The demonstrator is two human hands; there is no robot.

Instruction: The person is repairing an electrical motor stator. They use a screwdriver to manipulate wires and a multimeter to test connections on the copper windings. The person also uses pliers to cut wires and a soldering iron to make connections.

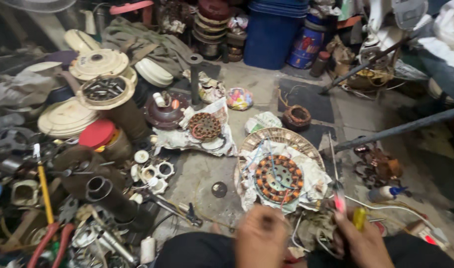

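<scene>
The copper-wound stator (278, 177) sits on crumpled paper (314, 174) on the floor (202, 171), just ahead of your hands. Your right hand (362, 242) is clenched around a yellow-handled tool (359, 217). Your left hand (260, 239) hovers blurred; its grip I cannot tell.

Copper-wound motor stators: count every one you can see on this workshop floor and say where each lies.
2. One large stator lies on white paper over a wicker tray, just beyond the left hand. One smaller stator lies on paper farther back, left. Clutter may hide others.
</scene>
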